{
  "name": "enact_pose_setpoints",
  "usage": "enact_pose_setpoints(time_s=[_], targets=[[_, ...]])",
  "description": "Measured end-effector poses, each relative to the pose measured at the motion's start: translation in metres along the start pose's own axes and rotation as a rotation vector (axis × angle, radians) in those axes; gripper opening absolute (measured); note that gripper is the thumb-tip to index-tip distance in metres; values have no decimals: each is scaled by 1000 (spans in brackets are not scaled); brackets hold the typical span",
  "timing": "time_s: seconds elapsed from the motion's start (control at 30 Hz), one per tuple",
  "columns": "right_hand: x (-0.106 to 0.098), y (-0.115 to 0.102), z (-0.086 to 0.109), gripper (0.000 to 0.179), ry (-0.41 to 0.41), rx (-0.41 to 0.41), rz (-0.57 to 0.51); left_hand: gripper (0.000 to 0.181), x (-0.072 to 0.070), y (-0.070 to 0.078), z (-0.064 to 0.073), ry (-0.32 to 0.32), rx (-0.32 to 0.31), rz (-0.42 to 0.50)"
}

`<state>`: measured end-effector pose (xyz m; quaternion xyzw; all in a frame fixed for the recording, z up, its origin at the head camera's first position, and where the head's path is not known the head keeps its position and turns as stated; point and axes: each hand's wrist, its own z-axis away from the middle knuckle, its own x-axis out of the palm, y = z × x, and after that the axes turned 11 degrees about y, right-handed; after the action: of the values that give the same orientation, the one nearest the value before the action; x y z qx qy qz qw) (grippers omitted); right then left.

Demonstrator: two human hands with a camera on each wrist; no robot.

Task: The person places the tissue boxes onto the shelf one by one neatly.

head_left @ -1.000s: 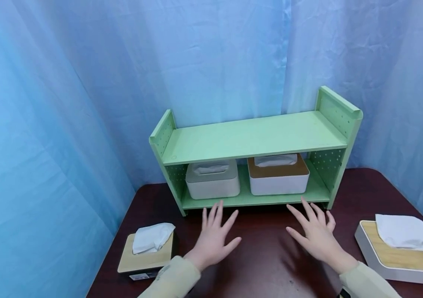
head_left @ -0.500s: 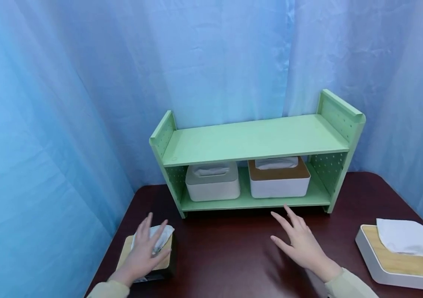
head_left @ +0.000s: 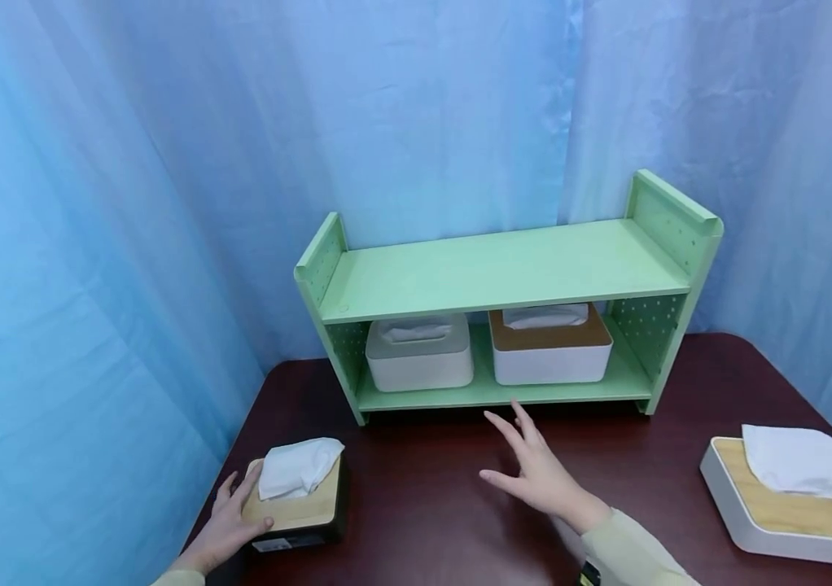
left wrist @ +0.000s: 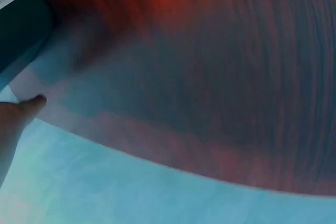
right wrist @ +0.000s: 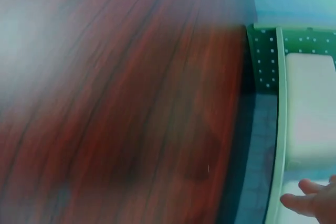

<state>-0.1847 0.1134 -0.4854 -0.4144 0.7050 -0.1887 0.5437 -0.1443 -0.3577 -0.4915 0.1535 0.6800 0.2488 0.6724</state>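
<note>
A small tissue box (head_left: 311,509) with a black body, light wood lid and white tissue (head_left: 299,468) stands on the table at the left in the head view. My left hand (head_left: 220,525) is at its left side, fingers spread, thumb near the front edge; contact cannot be told. In the left wrist view, a fingertip (left wrist: 34,104) shows apart from the box's dark body (left wrist: 23,30). My right hand (head_left: 542,480) hovers over the middle of the table, fingers spread and holding nothing. Behind it, a grey-lidded tissue box (head_left: 419,366) and a brown-lidded one (head_left: 551,362) occupy the shelf's lower level.
The green two-level shelf (head_left: 504,268) stands at the back of the dark red table (head_left: 416,488). A larger white tissue box with a wood lid (head_left: 790,513) is at the right. Blue curtains (head_left: 130,244) surround the table.
My left hand has moved left and down, from in front of the shelf across to the left side of the black tissue box. My right hand has drifted left over the table.
</note>
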Motion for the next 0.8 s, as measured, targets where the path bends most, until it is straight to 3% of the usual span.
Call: enact_pose_setpoints(time_s=[0.23,0.53,0.8], targets=[[35,-15,-14,93,-167,116,-193,106,3,-5,-3,-45,-45,7],[70,-42,-27,103,-306,72,-300,108,5,-6,-3,-39,-41,8],[93,-62,-33,110,-358,40,-287,108,8,-7,-3,-27,-51,20]])
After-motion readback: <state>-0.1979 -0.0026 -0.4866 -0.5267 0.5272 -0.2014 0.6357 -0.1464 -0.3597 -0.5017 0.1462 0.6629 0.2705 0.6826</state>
